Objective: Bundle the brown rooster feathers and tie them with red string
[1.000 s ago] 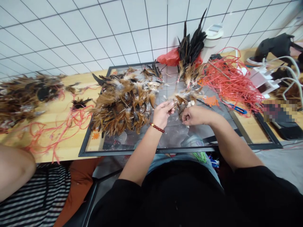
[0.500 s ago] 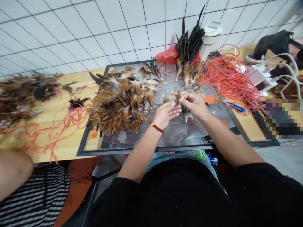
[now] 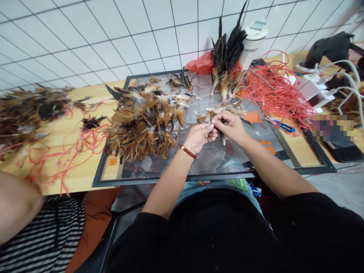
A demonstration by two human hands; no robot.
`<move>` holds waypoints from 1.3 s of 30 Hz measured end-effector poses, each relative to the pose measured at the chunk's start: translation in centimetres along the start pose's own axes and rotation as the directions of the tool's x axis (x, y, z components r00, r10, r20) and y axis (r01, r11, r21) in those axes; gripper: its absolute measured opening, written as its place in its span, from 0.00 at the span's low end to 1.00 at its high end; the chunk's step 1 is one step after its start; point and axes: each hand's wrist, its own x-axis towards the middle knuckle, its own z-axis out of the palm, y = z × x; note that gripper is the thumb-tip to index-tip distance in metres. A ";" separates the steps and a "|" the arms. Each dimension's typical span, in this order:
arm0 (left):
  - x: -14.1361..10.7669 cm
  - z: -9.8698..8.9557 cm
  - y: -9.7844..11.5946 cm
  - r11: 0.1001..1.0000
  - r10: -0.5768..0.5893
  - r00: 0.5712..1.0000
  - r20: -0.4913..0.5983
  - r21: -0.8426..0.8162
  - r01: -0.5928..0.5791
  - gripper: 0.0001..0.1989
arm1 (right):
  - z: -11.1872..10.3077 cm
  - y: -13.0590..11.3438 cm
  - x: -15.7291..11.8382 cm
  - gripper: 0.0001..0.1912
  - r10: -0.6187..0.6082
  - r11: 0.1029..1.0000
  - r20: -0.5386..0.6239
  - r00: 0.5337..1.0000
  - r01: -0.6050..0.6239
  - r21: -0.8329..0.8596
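My left hand [image 3: 200,136], with a dark red bead bracelet [image 3: 187,151] at its wrist, meets my right hand [image 3: 232,128] over the glass panel. Thumbs and forefingers pinch together at the fingertips; whatever is between them is too small to make out. Feather tips [image 3: 224,141] poke out below my right palm, and I cannot tell whether they are gripped or lie on the glass. Just behind my fingers is a small row of brown and white feathers [image 3: 209,113]. To the left spreads a large pile of brown feathers [image 3: 148,125].
Long black feathers [image 3: 227,49] stand by a red plastic bag [image 3: 200,65] and a white lidded cup [image 3: 254,38]. Tangled red plastic strips [image 3: 278,94], a blue cutter [image 3: 285,126] and white chargers [image 3: 314,89] lie right. At left are more feathers [image 3: 34,108] and a seated person [image 3: 42,235].
Both hands have drawn closer, the right fingertips shifting slightly left to meet my left thumb. Less of the feather piece below my right hand shows now.
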 end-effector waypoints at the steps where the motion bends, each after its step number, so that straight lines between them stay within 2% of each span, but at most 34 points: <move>1: 0.0 0.0 0.1 0.999 0.031 0.999 -0.029 -0.020 -0.032 0.07 | -0.1 0.3 0.1 0.16 0.012 1.000 -0.013 1.000 -0.012 0.006; 3: 0.1 -0.2 0.5 0.988 0.113 0.988 -0.110 -0.096 -0.123 0.04 | -0.6 1.0 0.3 0.15 0.024 0.999 -0.054 0.998 -0.025 -0.019; 5: 0.2 -0.4 0.9 0.962 0.178 0.963 -0.200 -0.169 -0.213 0.02 | -1.0 1.6 0.4 0.12 -0.033 0.991 -0.062 0.998 0.025 -0.131; 7: 0.4 -0.7 1.1 0.939 0.215 0.939 -0.269 -0.207 -0.274 0.02 | -1.3 2.0 0.4 0.10 -0.130 0.955 0.025 0.991 0.132 -0.266; 9: 0.6 -0.9 1.2 0.925 0.229 0.925 -0.303 -0.230 -0.304 0.02 | -1.2 2.1 0.1 0.10 -0.185 0.903 0.162 0.969 0.233 -0.360; 13: 0.8 -1.0 1.1 0.912 0.214 0.926 -0.312 -0.276 -0.304 0.01 | 0.0 1.8 -0.7 0.12 -0.160 0.770 0.390 0.907 0.362 -0.526; 15: 0.8 -0.9 1.0 0.907 0.222 0.923 -0.315 -0.281 -0.314 0.02 | 0.5 1.5 -0.8 0.10 -0.152 0.738 0.436 0.887 0.395 -0.547; 17: 0.8 -0.8 1.0 0.902 0.248 0.913 -0.323 -0.266 -0.339 0.02 | 0.7 1.3 -0.7 0.09 -0.193 0.777 0.385 0.902 0.381 -0.501; 20: 0.7 -0.8 0.9 0.901 0.284 0.896 -0.340 -0.226 -0.371 0.02 | 0.2 1.2 -0.5 0.10 -0.242 0.878 0.191 0.951 0.299 -0.375; 23: 0.7 -0.7 0.9 0.897 0.305 0.880 -0.363 -0.199 -0.394 0.02 | -0.3 1.4 -0.4 0.08 -0.189 0.876 0.093 0.978 0.211 -0.434; 25: 0.7 -0.7 0.9 0.892 0.313 0.869 -0.383 -0.195 -0.407 0.03 | -0.1 1.4 -0.3 0.08 -0.163 0.817 0.117 0.980 0.201 -0.541; 29: 0.8 -0.5 0.8 0.879 0.316 0.845 -0.432 -0.203 -0.432 0.05 | 2.0 0.7 0.1 0.17 -0.114 0.722 0.252 0.961 0.255 -0.643; 32: 0.9 -0.6 0.8 0.876 0.311 0.832 -0.460 -0.200 -0.439 0.05 | 3.1 0.5 0.3 0.14 -0.072 0.634 0.323 0.944 0.293 -0.716; 34: 1.1 -0.7 0.8 0.881 0.302 0.824 -0.478 -0.191 -0.434 0.04 | 2.9 0.7 0.3 0.12 -0.102 0.637 0.306 0.947 0.298 -0.711; 37: 1.3 -1.0 0.7 0.887 0.304 0.814 -0.494 -0.166 -0.431 0.03 | 1.9 1.0 0.1 0.11 -0.210 0.699 0.207 0.956 0.295 -0.651; 39: 1.3 -1.1 0.5 0.901 0.303 0.823 -0.481 -0.137 -0.412 0.03 | 1.1 1.0 0.0 0.12 -0.264 0.717 0.165 0.950 0.308 -0.626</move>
